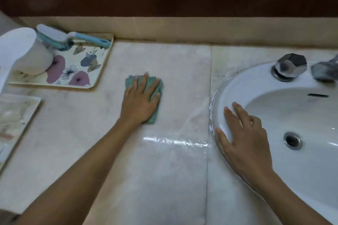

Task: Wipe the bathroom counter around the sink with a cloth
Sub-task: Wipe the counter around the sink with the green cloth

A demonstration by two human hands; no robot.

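A folded green cloth [155, 86] lies flat on the beige marble counter [173, 64], left of the sink. My left hand [140, 99] presses down on it with straight, spread fingers, covering most of it. My right hand [245, 137] rests with relaxed fingers on the left rim of the white sink [243, 82]. A wet streak [175, 140] glistens on the counter between my two arms, running up to the sink's edge.
A flowered tray [86, 67] at the back left carries a blue-handled brush [73, 37] and a white cup [31, 60]. Another flat tray [16, 115] sits at the left edge. A chrome tap knob [290, 65] stands behind the basin, with a drain [292, 140] inside the basin.
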